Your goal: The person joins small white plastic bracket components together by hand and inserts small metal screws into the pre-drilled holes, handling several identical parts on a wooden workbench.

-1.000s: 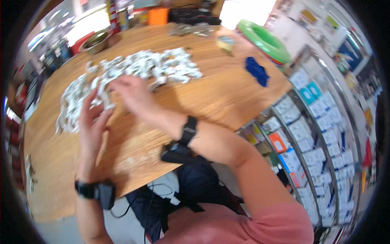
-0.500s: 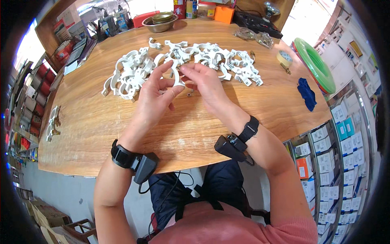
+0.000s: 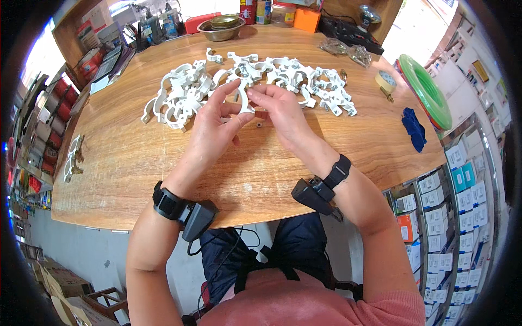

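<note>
Over the middle of the table, my left hand (image 3: pixel 213 120) grips a white curved pipe clamp half (image 3: pixel 244 99) between thumb and fingers. It is held upright, its bulging side toward the right. My right hand (image 3: pixel 280 111) is closed in a pinch against the clamp's right side; whatever its fingertips hold is hidden. Just beyond both hands lies a heap of white pipe clamps (image 3: pixel 185 93), spreading right into more clamps with metal screws (image 3: pixel 326 89). Below my fingers, a small metal piece (image 3: pixel 259 124) rests on the wood.
A joined white clamp (image 3: pixel 72 157) lies at the table's left edge. To the right are a tape roll (image 3: pixel 385 81), a blue cloth (image 3: pixel 414 129) and green coiled hose (image 3: pixel 425 89). Metal bowls (image 3: pixel 219 28) stand at the back. Shelved boxes (image 3: pixel 435 217) flank the table's right side.
The whole view has shifted a little, so table and hands appear slightly farther right. Both hands keep nearly the same hold at the clamp half.
</note>
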A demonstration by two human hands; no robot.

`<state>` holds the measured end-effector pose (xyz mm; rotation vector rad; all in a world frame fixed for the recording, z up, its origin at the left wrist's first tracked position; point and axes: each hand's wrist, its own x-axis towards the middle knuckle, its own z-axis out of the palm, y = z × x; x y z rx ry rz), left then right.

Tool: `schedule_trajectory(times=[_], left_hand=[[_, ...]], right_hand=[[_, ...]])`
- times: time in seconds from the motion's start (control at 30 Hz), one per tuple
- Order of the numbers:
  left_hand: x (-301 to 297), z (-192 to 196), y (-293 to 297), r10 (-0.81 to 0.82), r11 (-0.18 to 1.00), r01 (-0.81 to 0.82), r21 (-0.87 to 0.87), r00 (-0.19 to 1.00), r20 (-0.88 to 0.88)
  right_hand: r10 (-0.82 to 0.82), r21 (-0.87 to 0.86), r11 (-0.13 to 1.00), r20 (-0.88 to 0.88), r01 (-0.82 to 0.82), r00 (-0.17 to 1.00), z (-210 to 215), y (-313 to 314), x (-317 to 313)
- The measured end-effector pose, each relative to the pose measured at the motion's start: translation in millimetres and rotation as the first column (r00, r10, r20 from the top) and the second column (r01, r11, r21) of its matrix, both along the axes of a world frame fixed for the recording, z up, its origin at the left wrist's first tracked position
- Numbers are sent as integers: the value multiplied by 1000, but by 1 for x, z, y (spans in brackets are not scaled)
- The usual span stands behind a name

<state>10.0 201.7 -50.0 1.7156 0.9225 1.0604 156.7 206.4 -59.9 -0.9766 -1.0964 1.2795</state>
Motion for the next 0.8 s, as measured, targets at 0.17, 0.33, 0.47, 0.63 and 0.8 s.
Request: schedule_trajectory(times=[0.17,0.33,0.47,0.63,0.8], left_hand=[[-1,-3,1,23,1000,-23,12,1000,11],[-1,-2,1,16,1000,-16,-7,1000,13],[-1,-1,1,23,1000,-23,2,1000,4],[-2,-2,3,23,999,-22,28,999,-24],[-1,-5,5,18,1000,-18,21,1000,-12]], right_hand=[[-24,-28,999,-65,22,998,3,-1,1],[-6,8,1000,25,6,1000,-1,1,0],[-12,-9,1000,-59,11,998,0,2,1],[27,-18,999,8,-27,1000,-3,3,1],[27,-69,997,-32,-29,999,0,4,2]])
